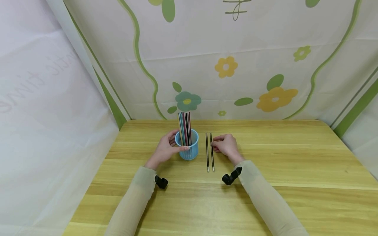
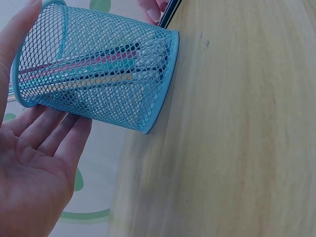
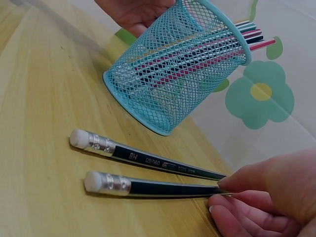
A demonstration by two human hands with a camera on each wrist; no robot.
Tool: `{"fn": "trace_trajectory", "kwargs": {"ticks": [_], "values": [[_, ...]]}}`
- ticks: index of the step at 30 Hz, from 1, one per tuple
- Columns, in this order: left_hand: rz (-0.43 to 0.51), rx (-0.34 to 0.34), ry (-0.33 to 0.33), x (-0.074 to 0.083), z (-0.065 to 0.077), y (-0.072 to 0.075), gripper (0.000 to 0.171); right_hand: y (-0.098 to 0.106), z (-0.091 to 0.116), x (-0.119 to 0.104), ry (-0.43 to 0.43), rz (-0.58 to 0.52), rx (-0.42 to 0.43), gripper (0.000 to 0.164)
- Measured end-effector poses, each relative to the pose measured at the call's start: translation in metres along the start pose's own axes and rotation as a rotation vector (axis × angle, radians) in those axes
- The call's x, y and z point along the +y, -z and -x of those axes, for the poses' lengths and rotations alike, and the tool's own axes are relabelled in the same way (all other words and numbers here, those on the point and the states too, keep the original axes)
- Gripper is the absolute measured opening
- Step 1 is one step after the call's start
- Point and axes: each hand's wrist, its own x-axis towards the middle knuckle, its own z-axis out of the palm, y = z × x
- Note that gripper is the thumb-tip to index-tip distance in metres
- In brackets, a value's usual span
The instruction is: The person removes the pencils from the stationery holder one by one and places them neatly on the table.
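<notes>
A light blue mesh pencil cup [image 1: 189,152] stands upright on the table, with several coloured pencils [image 1: 185,128] leaning in it. My left hand [image 1: 166,147] holds the cup from the left, thumb over its near rim and fingers behind; in the left wrist view the fingers [image 2: 49,131] lie along the mesh. Two black pencils [image 3: 168,165] with white erasers lie side by side to the right of the cup, eraser ends toward me. With thumb and forefinger, my right hand [image 1: 225,145] pinches the right-hand black pencil [image 1: 212,157]. Its tip is hidden by the fingers in the right wrist view.
The wooden table [image 1: 189,203] reaches back to a white cloth wall [image 1: 189,42] printed with flowers and green lines. Another cloth wall [image 1: 44,131] rises along the left side. A small black camera [image 1: 161,182] is strapped to the left wrist, another [image 1: 231,176] to the right.
</notes>
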Motion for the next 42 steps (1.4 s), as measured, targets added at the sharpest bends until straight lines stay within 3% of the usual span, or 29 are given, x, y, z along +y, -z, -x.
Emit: {"fn": "trace_trajectory", "kwargs": {"ticks": [15,29,42], "values": [[-0.008,0.001,0.002,-0.002,0.000,0.000,0.090,0.007,0.002,-0.006,0.030,-0.037,-0.002,0.031],[-0.023,0.007,-0.001,-0.002,0.000,0.000,0.091,0.013,0.010,-0.037,0.117,-0.145,-0.018,0.037],[-0.022,0.008,-0.015,-0.002,0.000,0.000,0.088,0.007,0.021,-0.062,0.214,-0.120,-0.075,0.035]]}}
